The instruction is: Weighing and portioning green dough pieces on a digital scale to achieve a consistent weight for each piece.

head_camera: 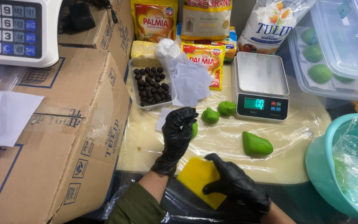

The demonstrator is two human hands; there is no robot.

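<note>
- While the left hand (178, 137) is raised upright in a black glove, its fingers curl round a small green dough piece (194, 129), of which only an edge shows past the glove.
- The right hand (235, 184), also in a black glove, lies low at the near edge of the surface (224, 137), fingers closed over a flat yellow scraper (196, 178) and pinning it from the right side.
- Just beyond the left hand lie 2 small green dough balls (218, 112), close beside each other and near the front of a digital scale (261, 85), whose metal pan is bare.
- A larger green dough lump (256, 144) rests to the right on the surface, well apart from both hands.
- The surface is covered with clear plastic film.
- Behind the left hand stands a clear tray of dark round balls (151, 83), with white paper squares (191, 81) just beside it.
- At the back stand yellow and white food packets (206, 18).
- To the left is a cardboard box (59, 124), with a calculator (15, 29) on another box behind it.
- To the right, clear lidded containers (332, 49) hold more green balls, and a teal bowl (324, 166) is lined with plastic film.
</note>
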